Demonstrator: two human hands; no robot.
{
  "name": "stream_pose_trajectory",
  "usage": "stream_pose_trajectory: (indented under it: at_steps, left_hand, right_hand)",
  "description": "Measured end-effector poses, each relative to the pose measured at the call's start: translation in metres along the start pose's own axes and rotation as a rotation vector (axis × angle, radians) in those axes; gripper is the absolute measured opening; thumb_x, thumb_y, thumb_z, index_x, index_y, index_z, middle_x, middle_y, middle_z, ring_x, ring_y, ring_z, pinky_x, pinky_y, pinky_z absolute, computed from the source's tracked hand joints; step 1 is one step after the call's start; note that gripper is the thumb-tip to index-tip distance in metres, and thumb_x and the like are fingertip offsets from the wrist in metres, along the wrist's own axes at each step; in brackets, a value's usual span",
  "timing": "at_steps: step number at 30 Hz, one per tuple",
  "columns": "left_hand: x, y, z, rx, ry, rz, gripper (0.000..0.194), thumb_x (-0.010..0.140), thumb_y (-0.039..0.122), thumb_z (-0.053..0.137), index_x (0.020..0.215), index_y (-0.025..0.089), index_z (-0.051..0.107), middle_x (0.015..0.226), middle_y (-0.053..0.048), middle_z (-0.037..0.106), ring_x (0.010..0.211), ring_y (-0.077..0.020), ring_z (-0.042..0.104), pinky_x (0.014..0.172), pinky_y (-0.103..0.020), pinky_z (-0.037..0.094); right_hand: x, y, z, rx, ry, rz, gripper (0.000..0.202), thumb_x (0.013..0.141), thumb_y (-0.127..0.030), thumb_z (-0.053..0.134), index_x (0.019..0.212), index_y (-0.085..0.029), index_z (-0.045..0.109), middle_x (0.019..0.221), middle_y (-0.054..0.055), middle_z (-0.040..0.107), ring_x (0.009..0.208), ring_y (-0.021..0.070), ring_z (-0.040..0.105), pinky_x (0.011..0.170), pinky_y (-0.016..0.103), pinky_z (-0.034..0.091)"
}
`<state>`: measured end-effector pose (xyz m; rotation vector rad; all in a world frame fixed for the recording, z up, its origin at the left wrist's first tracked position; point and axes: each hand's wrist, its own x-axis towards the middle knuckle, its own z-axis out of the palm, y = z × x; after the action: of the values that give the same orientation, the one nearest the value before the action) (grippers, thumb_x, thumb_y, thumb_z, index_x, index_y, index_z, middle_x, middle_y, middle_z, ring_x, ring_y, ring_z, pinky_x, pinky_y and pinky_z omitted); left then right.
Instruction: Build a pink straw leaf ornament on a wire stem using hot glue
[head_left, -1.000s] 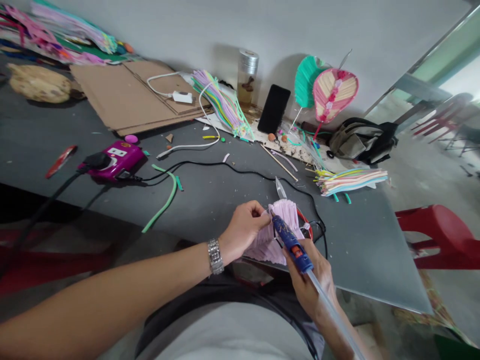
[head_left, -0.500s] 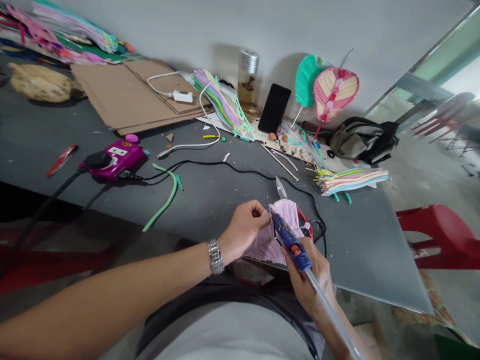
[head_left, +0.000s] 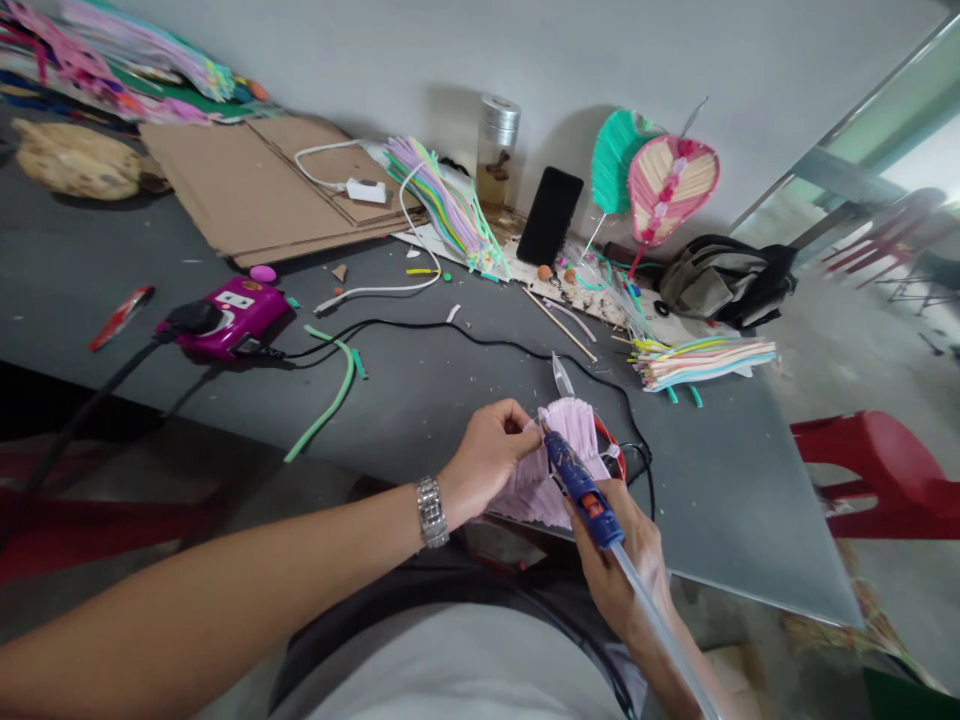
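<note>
A pleated pale pink piece (head_left: 574, 425) lies at the table's front edge. My left hand (head_left: 491, 450), with a metal watch on its wrist, pinches the left side of this piece between thumb and fingers. My right hand (head_left: 622, 545) is wrapped round a blue glue gun (head_left: 574, 470), with a long clear glue stick out of its back. The gun's tip is close beside my left fingertips, over the pink piece. Partly covered by the piece are scissors (head_left: 562, 377) with a red handle.
A purple power socket (head_left: 236, 318) with black cords sits at the left. Bundles of coloured strips (head_left: 705, 362), cardboard (head_left: 255, 190), a phone (head_left: 550, 215), a jar (head_left: 496, 150) and two leaf-shaped fans (head_left: 671, 190) are farther back. A black cable crosses the table. Red stool (head_left: 877, 470) at right.
The view has shifted very slightly. Both hands, the glue gun and the pink piece are almost where they were.
</note>
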<state>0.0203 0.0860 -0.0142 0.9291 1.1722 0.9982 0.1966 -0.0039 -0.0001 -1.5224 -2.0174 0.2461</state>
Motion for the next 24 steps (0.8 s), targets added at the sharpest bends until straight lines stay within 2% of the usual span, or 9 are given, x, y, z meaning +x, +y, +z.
stream_pose_trajectory:
  at_steps: [12, 19, 24]
  left_hand:
    - [-0.001, 0.0018, 0.0012, -0.008, 0.007, 0.003, 0.028, 0.063, 0.041, 0.072, 0.064, 0.02, 0.053, 0.063, 0.004, 0.051, 0.061, -0.0119, 0.043, 0.058, -0.025, 0.033]
    - [-0.0018, 0.0023, 0.0003, 0.008, 0.014, -0.002, 0.026, 0.062, 0.04, 0.07, 0.064, 0.02, 0.053, 0.062, 0.004, 0.051, 0.061, -0.0119, 0.043, 0.057, -0.025, 0.032]
    - [-0.0019, 0.0027, 0.0015, -0.012, 0.016, 0.003, 0.026, 0.061, 0.04, 0.07, 0.063, 0.02, 0.053, 0.062, 0.004, 0.051, 0.061, -0.0116, 0.043, 0.058, -0.025, 0.032]
  right_hand:
    - [0.0017, -0.0029, 0.0007, 0.013, 0.013, 0.008, 0.009, 0.094, -0.015, 0.053, 0.09, -0.024, 0.052, 0.071, -0.004, 0.056, 0.056, 0.0141, 0.057, 0.057, 0.023, 0.043]
    - [-0.0043, 0.0004, -0.0005, 0.016, -0.019, 0.047, 0.009, 0.096, -0.018, 0.052, 0.089, -0.023, 0.053, 0.071, -0.003, 0.056, 0.058, 0.0144, 0.058, 0.057, 0.024, 0.042]
    - [-0.0044, 0.0008, -0.0003, 0.021, -0.038, 0.094, 0.01, 0.097, -0.026, 0.054, 0.088, -0.024, 0.052, 0.069, -0.003, 0.058, 0.056, 0.0146, 0.057, 0.055, 0.024, 0.041]
